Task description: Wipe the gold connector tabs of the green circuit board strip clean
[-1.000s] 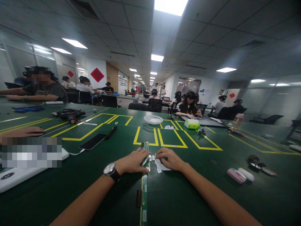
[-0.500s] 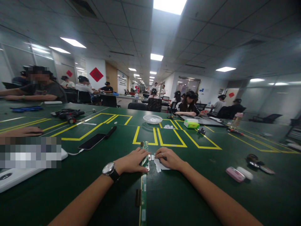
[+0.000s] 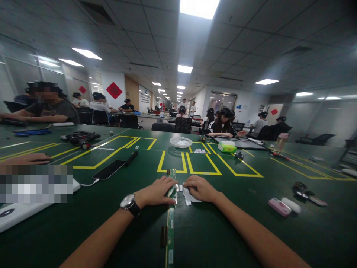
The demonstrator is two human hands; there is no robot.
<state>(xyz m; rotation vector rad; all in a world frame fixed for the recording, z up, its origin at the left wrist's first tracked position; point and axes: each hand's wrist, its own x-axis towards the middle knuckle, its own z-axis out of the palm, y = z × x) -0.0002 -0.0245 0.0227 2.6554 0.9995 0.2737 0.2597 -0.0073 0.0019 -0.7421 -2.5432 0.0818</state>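
Note:
A long, narrow green circuit board (image 3: 171, 238) lies on the table, running away from me. My left hand (image 3: 157, 191), with a watch on its wrist, rests across the board's far part, its thumb and fingertips gripping it at the right edge. Just to the right, my right hand (image 3: 203, 189) is closed on a white tissue (image 3: 187, 197) with its fingers bent. Between the hands, a small silvery-white piece (image 3: 180, 188) shows at the board's edge; I cannot tell whether it belongs to the board. A brown flex strip (image 3: 164, 236) sticks out from the board's left side nearer me.
Yellow tape outlines mark the green table (image 3: 228, 230). A phone (image 3: 109, 169) on a cable and another person's hand (image 3: 26, 158) are left. Farther back stand a clear plastic dish (image 3: 181, 142) and a tissue pack (image 3: 227, 146). A pink case (image 3: 279, 207) lies right.
The view has shifted very slightly. Both my hands, the board and the tissue look the same as before.

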